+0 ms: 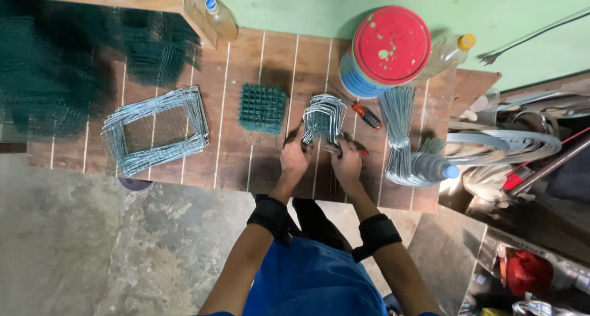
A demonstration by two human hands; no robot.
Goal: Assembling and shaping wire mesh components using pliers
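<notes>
Gripping the bent wire bundle point(324, 120) mid-bench, left hand point(294, 158) clamping, right hand point(346, 162) closed on pliers point(344, 149) (next twist probably needs steady alignment).

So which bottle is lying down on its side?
The clear bottle with the blue cap, on the wire bundle at the table's right edge. The other two bottles, by the green wall, stand upright.

Bundle of bent grey wire pieces point(324, 118), arched, stacked together, standing on wooden table
</notes>
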